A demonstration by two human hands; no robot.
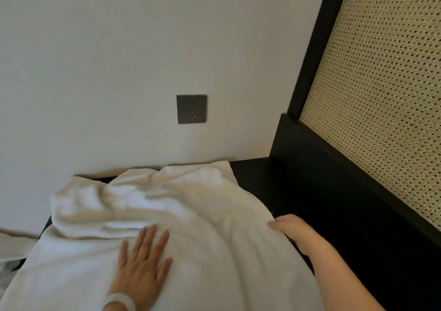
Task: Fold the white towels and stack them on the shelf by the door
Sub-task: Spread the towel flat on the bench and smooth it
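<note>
Two hands on white towel (202, 203): left hand (140, 263) flat, fingers apart; right hand (290, 229) fingers clamped on right edge.

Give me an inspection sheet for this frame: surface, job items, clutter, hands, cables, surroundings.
Surface: dark top, mostly under the towel.
Job's things: towel, white, spread out, rumpled at the far end, not folded yet.
Clutter: more white cloth at the left edge.
Hands: left hand flat on the towel; right hand grips its right edge.
Cables: nothing seen.
Surroundings: wall, grey socket, cane panel in a black frame at right.
</note>
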